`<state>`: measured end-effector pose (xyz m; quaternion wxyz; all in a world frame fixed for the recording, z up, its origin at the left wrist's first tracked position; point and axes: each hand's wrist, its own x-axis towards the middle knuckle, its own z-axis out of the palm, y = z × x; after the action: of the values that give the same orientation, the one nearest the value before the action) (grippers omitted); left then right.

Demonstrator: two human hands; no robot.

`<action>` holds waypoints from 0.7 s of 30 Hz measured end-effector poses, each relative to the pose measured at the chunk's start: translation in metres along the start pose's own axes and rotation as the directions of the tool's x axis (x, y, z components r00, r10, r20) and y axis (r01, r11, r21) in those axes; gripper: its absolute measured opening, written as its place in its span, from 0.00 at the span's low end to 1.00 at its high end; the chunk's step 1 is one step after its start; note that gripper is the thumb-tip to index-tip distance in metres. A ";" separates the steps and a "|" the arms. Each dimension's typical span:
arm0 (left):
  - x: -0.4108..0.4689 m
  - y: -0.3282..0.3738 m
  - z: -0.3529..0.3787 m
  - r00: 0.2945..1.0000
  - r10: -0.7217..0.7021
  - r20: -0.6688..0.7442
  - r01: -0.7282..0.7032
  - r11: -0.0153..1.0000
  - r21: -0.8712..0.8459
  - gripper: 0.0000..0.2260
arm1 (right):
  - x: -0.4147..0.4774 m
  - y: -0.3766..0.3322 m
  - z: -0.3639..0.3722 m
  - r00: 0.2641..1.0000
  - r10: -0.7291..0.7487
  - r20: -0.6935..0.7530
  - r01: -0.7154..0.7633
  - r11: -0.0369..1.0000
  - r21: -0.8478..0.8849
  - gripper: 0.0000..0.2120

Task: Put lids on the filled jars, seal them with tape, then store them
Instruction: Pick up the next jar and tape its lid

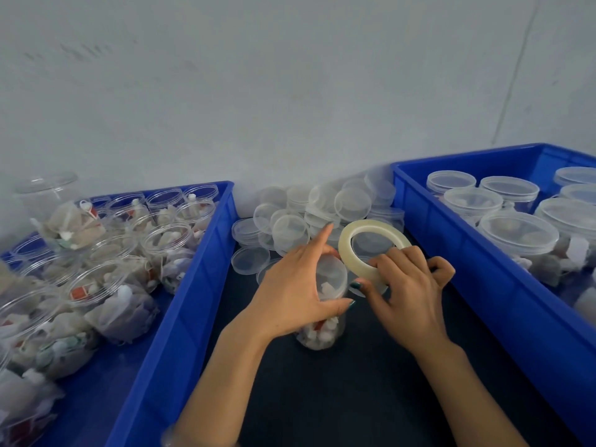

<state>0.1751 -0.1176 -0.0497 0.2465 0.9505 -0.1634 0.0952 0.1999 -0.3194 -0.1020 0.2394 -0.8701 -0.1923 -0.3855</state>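
A clear filled jar (325,330) with a lid on top stands on the dark table between two blue crates. My left hand (296,291) grips the jar near its lid, index finger raised. My right hand (406,291) holds a roll of clear tape (351,243) tilted against the jar's lid edge, thumb stretched toward the jar. The jar's upper part is mostly hidden by both hands.
A heap of loose clear lids (309,214) lies at the table's back. The left blue crate (180,301) holds several open filled jars. The right blue crate (477,259) holds several lidded jars. A pale wall rises behind.
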 end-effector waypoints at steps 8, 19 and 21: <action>-0.002 0.006 -0.010 0.998 -0.053 0.042 0.048 0.993 0.103 0.50 | -0.001 -0.009 0.001 1.000 -0.004 0.002 0.004 1.000 0.008 0.12; 0.001 0.012 -0.018 0.993 -0.115 -0.040 0.122 0.965 0.234 0.39 | 0.002 0.005 -0.007 0.980 -0.073 0.188 0.069 0.997 0.026 0.10; -0.001 0.007 -0.023 0.993 -0.117 -0.014 0.118 0.984 0.135 0.40 | 0.002 0.003 -0.008 0.986 -0.053 0.159 0.058 0.998 -0.025 0.10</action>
<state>0.1693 -0.1118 -0.0265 0.1871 0.9727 -0.0996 0.0943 0.1979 -0.3259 -0.0969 0.1997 -0.8957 -0.2290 -0.3247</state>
